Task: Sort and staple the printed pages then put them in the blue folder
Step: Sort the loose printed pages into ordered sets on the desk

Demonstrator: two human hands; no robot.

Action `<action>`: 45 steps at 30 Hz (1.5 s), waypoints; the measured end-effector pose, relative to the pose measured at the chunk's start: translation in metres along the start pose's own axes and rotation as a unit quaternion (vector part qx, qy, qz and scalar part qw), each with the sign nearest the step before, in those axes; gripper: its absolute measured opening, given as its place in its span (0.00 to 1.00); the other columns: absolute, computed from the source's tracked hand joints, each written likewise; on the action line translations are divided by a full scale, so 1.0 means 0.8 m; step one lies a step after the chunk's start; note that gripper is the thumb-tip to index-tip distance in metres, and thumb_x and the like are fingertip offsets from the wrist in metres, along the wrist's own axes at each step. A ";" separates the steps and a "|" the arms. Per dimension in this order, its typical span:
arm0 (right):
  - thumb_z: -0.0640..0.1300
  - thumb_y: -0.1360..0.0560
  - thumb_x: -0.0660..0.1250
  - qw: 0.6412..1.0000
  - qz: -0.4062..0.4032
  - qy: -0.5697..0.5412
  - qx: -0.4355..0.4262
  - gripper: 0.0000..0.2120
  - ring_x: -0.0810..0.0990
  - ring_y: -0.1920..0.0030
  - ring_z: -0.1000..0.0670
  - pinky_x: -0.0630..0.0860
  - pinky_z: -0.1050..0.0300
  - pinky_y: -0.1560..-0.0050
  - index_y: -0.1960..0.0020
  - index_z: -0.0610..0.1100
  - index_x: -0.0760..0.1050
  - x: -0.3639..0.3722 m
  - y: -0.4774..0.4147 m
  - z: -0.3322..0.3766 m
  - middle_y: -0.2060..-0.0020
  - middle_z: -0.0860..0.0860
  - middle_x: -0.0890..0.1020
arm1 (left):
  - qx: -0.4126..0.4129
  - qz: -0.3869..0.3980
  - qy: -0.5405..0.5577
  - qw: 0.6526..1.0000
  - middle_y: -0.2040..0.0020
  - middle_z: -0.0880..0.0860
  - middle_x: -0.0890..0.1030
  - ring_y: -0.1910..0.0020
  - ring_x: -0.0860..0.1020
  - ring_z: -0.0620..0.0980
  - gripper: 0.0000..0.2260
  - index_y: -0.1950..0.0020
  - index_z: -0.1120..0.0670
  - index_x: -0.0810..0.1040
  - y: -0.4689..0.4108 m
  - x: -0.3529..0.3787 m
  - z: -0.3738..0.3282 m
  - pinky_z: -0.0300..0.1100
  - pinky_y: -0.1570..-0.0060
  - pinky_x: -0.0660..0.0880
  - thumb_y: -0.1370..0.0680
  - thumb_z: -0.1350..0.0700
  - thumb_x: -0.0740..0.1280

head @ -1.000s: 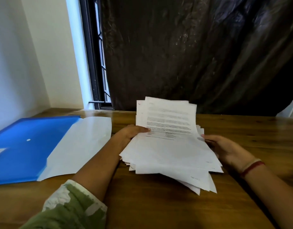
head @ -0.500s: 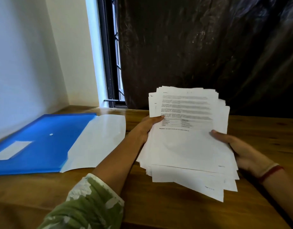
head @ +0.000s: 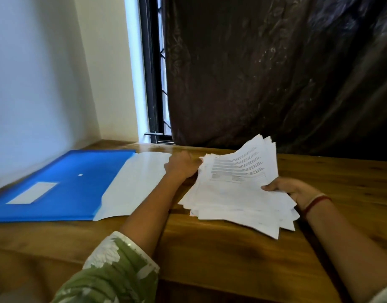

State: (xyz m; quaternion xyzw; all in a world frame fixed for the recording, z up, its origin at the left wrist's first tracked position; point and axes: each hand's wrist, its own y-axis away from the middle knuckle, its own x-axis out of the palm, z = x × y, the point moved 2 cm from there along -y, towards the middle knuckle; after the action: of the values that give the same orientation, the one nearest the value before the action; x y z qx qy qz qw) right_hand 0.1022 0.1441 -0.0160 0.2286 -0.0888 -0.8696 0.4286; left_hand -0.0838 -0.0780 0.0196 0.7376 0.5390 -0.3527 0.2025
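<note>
Together, left hand (head: 183, 166) and right hand (head: 290, 190) grip the printed pages (head: 238, 193).

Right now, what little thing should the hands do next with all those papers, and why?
Probably set the printed pages down on the table and square them. The left hand and right hand grip opposite sides of a messy, fanned stack with edges sticking out unevenly, so sorting looks hard until it's tidy.
</note>
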 end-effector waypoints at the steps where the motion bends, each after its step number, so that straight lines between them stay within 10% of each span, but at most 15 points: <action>1: 0.34 0.27 0.70 1.000 -0.009 0.006 0.008 0.18 0.77 0.44 0.35 0.77 0.44 0.47 0.37 0.36 0.74 0.000 -0.007 0.000 0.42 0.39 0.79 | 0.022 -0.006 -0.068 0.997 0.33 0.56 0.73 0.34 0.70 0.59 0.26 0.33 0.54 0.70 0.001 -0.011 0.010 0.57 0.33 0.67 0.24 0.39 0.65; 9: 0.36 0.27 0.70 1.000 -0.012 -0.005 0.001 0.18 0.78 0.45 0.34 0.74 0.38 0.40 0.37 0.38 0.74 0.013 -0.017 0.002 0.43 0.38 0.80 | 0.001 0.023 -0.225 0.974 0.36 0.55 0.76 0.37 0.73 0.57 0.37 0.34 0.52 0.71 -0.008 -0.026 0.095 0.59 0.35 0.68 0.32 0.26 0.62; 20: 0.33 0.24 0.65 0.999 0.002 -0.035 -0.036 0.13 0.77 0.50 0.37 0.75 0.48 0.56 0.40 0.40 0.72 0.013 -0.003 0.002 0.47 0.40 0.79 | 0.104 -0.010 -0.305 0.947 0.41 0.54 0.78 0.42 0.76 0.54 0.23 0.35 0.55 0.72 -0.011 -0.028 0.066 0.45 0.42 0.72 0.24 0.43 0.68; 25: 0.33 0.24 0.66 0.998 0.002 -0.042 -0.038 0.15 0.77 0.47 0.36 0.76 0.48 0.54 0.38 0.40 0.73 0.014 -0.004 0.002 0.44 0.39 0.78 | 0.164 0.012 -0.367 0.916 0.32 0.56 0.73 0.37 0.75 0.56 0.28 0.23 0.52 0.57 -0.012 -0.031 0.062 0.48 0.37 0.71 0.20 0.50 0.64; 32: 0.32 0.24 0.65 0.998 0.004 -0.049 -0.036 0.14 0.78 0.54 0.38 0.75 0.49 0.59 0.39 0.40 0.72 0.014 0.004 0.003 0.52 0.42 0.80 | 0.161 -0.025 -0.410 0.898 0.40 0.53 0.78 0.42 0.77 0.55 0.28 0.26 0.53 0.61 -0.006 -0.011 0.062 0.45 0.44 0.73 0.20 0.38 0.55; 45: 0.33 0.24 0.66 0.998 0.000 -0.044 -0.045 0.15 0.77 0.45 0.36 0.75 0.44 0.46 0.38 0.40 0.72 0.014 0.009 0.005 0.44 0.41 0.77 | 0.144 -0.027 -0.425 0.893 0.38 0.54 0.77 0.42 0.78 0.54 0.24 0.25 0.55 0.59 -0.007 -0.011 0.052 0.46 0.42 0.75 0.19 0.50 0.61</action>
State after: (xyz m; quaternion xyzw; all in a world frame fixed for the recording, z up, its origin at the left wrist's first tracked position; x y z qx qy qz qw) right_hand 0.0993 0.1309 -0.0140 0.1705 -0.0679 -0.8820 0.4341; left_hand -0.1030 -0.1102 -0.0012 0.5238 0.3647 -0.7115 0.2939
